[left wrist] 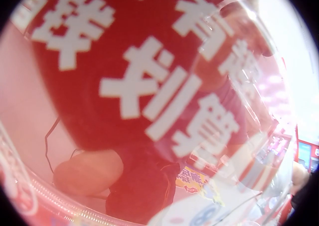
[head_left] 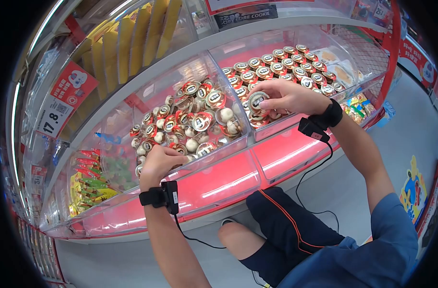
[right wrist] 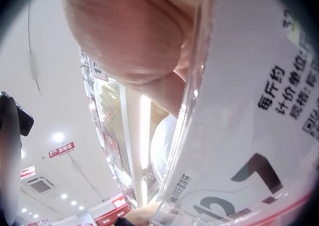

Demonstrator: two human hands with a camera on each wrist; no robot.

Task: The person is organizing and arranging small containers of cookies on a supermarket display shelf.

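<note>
- Clear shop bins (head_left: 228,148) hold round packs (head_left: 201,122).
- Right hand (head_left: 288,97) pinches one pack (head_left: 255,99); left hand (head_left: 160,163) reaches in, grip impossible to tell.
- Picking seems underway; next probably calls for steady lifting.

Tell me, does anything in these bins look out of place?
Yes: in the left bin, the cups lie jumbled, some tipped with pale rounded sides showing, whereas those in the right bin mostly sit label-up in rows. I see nothing spilled.
</note>
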